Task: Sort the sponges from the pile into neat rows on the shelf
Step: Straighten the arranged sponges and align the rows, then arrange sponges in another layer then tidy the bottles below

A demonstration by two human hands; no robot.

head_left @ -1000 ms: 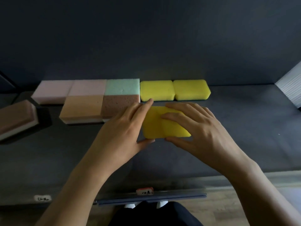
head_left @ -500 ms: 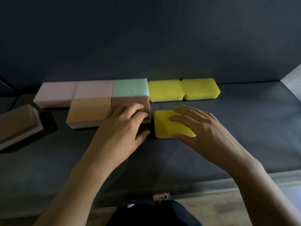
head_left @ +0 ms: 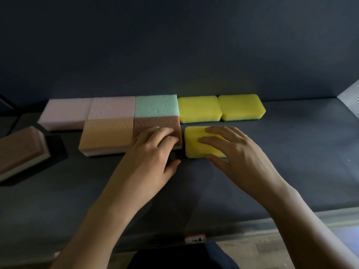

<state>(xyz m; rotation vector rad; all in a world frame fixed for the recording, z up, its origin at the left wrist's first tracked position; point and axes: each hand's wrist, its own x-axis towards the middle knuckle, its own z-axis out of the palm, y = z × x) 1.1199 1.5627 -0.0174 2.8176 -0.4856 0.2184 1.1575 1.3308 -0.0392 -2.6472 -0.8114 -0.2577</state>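
Head view: the right hand, fingers spread flat, presses the front yellow sponge on the shelf, its long axis left-right, just beside the brown sponge that the flat-fingered left hand touches.

Tag: small, white with an orange top, on the front edge of the shelf; dark characters too blurred to read.
Readable text: none.

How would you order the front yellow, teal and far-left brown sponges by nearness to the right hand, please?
1. front yellow sponge, under the right hand
2. teal sponge, back row
3. far-left brown sponge, off to the side
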